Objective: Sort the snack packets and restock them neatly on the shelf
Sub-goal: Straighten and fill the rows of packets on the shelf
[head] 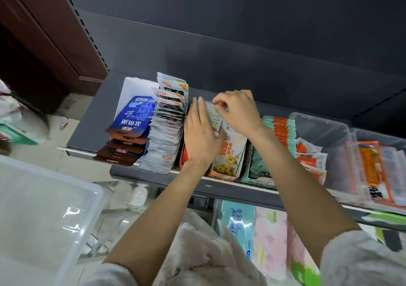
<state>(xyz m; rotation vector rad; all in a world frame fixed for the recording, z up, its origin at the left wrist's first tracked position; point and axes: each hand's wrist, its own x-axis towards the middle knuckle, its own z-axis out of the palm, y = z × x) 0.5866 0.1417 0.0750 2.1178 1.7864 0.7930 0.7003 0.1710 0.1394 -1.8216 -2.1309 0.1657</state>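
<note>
Your left hand lies flat, fingers straight, bracing the upright row of pale snack packets (on the shelf), so your right hand, just beside, pinches their tops straight.

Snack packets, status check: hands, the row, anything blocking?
Both hands on the row of packets: left hand flat against its side, right hand pinching the tops. Row upright on shelf. Nothing blocking.

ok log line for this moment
left hand steadies packet row | right hand pinches packet tops | on shelf
</note>
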